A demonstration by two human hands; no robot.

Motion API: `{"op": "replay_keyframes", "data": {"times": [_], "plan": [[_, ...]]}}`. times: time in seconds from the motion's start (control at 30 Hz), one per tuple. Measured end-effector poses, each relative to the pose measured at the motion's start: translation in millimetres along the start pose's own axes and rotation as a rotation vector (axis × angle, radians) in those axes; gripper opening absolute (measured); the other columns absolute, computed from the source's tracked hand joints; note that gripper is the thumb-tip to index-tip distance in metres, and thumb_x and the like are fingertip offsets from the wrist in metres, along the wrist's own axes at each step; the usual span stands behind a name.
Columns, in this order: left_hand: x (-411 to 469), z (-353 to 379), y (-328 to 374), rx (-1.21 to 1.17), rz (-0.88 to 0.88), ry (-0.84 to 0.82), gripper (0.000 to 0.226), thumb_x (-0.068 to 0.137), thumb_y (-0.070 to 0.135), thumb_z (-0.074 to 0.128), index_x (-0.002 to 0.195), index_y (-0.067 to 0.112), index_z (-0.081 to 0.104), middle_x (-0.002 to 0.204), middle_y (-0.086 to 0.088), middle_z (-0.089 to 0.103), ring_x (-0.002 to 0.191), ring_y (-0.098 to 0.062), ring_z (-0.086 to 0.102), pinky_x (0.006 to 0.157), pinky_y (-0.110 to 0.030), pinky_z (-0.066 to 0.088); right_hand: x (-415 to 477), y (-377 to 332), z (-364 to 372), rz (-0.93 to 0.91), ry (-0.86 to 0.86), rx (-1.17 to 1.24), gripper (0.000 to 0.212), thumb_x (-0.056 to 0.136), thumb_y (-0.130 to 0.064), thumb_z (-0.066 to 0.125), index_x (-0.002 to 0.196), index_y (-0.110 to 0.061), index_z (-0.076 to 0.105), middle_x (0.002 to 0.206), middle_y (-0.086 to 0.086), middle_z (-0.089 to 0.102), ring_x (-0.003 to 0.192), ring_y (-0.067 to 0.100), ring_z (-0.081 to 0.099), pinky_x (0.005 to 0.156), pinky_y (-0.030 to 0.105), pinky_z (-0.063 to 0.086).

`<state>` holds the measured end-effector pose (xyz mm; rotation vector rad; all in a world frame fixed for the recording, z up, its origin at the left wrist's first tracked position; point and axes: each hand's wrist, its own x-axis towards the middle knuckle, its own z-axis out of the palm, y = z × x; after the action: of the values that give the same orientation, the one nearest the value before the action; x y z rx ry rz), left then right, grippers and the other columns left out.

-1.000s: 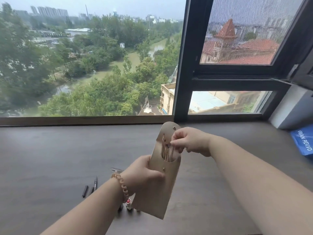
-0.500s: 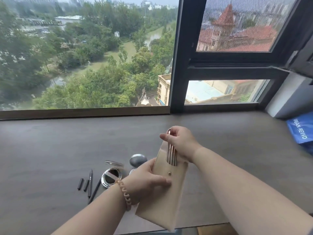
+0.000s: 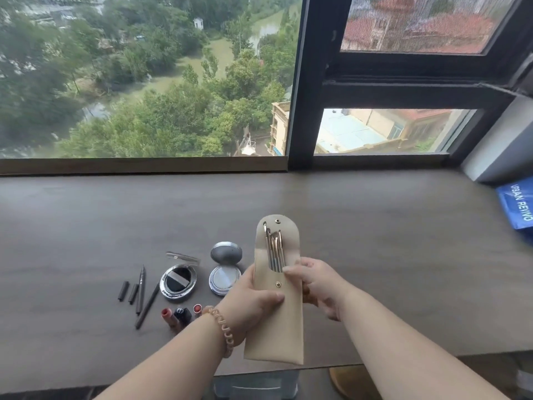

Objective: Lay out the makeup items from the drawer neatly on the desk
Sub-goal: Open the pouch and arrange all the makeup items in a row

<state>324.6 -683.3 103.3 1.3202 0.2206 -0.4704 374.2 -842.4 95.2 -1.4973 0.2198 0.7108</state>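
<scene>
Brush pouch [image 3: 275,321], flap open, held upright over the grey-brown surface [image 3: 403,269] below a large window [image 3: 302,82]; left hand [image 3: 251,298] and right hand [image 3: 317,287] each grip its sides. Compacts [image 3: 225,274], pens [image 3: 141,290] and lipsticks [image 3: 170,317] lie left; blue bag [image 3: 516,203] far right.

A brown wood-grain tabletop [image 3: 403,255] ran the full width of the view and met a large window [image 3: 144,82] at its far edge. A pale wooden strip [image 3: 138,166] lay along the base of the left pane. A thick dark frame [image 3: 300,82] split the glass. To its right, a mesh screen [image 3: 375,13] sat above a smaller clear pane [image 3: 383,131]. Soft daylight fell on green trees [image 3: 173,119], a murky river [image 3: 219,50] and red-roofed buildings [image 3: 461,27] outside. A grey-white wall [image 3: 499,142] closed the right end, with a blue item bearing white lettering [image 3: 516,203] beside it.
</scene>
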Motion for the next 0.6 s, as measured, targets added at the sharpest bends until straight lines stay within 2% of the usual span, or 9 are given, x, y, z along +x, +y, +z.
{"op": "replay_keyframes", "data": {"times": [0.07, 0.17, 0.23, 0.37, 0.5, 0.6], "plan": [[12.3, 0.8, -17.0, 0.069, -0.044, 0.096, 0.056, 0.061, 0.005, 0.068, 0.115, 0.009, 0.054, 0.100, -0.011, 0.072, 0.087, -0.023, 0.070, 0.075, -0.039, 0.058, 5.2, 13.2, -3.9, -0.040, 0.021, -0.025, 0.017, 0.088, -0.007, 0.059, 0.103, 0.000, 0.060, 0.089, 0.011, 0.069, 0.069, 0.018, 0.067, 0.057, 0.026, 0.053], [24.8, 4.6, -41.4, 0.267, -0.137, 0.221, 0.058, 0.051, 0.024, 0.075, 0.105, 0.014, 0.056, 0.101, -0.005, 0.070, 0.093, -0.021, 0.068, 0.088, -0.044, 0.054, 16.9, 26.8, -13.2, -0.075, 0.142, -0.015, 0.010, 0.088, -0.002, 0.059, 0.098, -0.004, 0.061, 0.089, 0.010, 0.070, 0.073, 0.017, 0.067, 0.058, 0.026, 0.053], [27.9, 9.9, -54.2, 0.325, -0.199, 0.257, 0.045, 0.055, 0.023, 0.070, 0.097, 0.016, 0.058, 0.096, -0.004, 0.069, 0.089, -0.020, 0.067, 0.084, -0.039, 0.054, 28.0, 34.3, -22.3, -0.076, 0.205, -0.069, 0.010, 0.088, -0.003, 0.059, 0.097, -0.004, 0.063, 0.091, 0.009, 0.071, 0.078, 0.018, 0.066, 0.065, 0.028, 0.053], [33.7, 11.4, -74.3, 0.451, -0.225, 0.326, 0.026, 0.072, 0.012, 0.070, 0.095, 0.017, 0.059, 0.088, 0.004, 0.066, 0.079, -0.012, 0.063, 0.068, -0.023, 0.048, 50.0, 45.9, -27.8, -0.060, 0.232, -0.164, 0.009, 0.086, -0.005, 0.061, 0.093, -0.009, 0.065, 0.094, 0.009, 0.073, 0.086, 0.023, 0.069, 0.077, 0.037, 0.056], [41.5, 6.9, -79.8, 0.588, -0.230, 0.411, 0.026, 0.074, 0.021, 0.070, 0.097, 0.019, 0.058, 0.097, 0.003, 0.068, 0.088, -0.014, 0.065, 0.077, -0.025, 0.048, 68.4, 51.0, -18.9, -0.086, 0.302, -0.318, 0.014, 0.080, -0.014, 0.069, 0.091, -0.018, 0.062, 0.083, 0.007, 0.070, 0.080, 0.025, 0.069, 0.077, 0.043, 0.056], [47.6, 4.5, -80.1, 0.724, -0.225, 0.467, 0.029, 0.073, 0.028, 0.070, 0.097, 0.022, 0.055, 0.102, 0.006, 0.067, 0.094, -0.014, 0.063, 0.077, -0.023, 0.044, 75.3, 51.5, -15.1, -0.117, 0.401, -0.518, 0.022, 0.078, -0.023, 0.071, 0.097, -0.021, 0.059, 0.081, -0.002, 0.064, 0.082, 0.021, 0.064, 0.076, 0.038, 0.052]]}}
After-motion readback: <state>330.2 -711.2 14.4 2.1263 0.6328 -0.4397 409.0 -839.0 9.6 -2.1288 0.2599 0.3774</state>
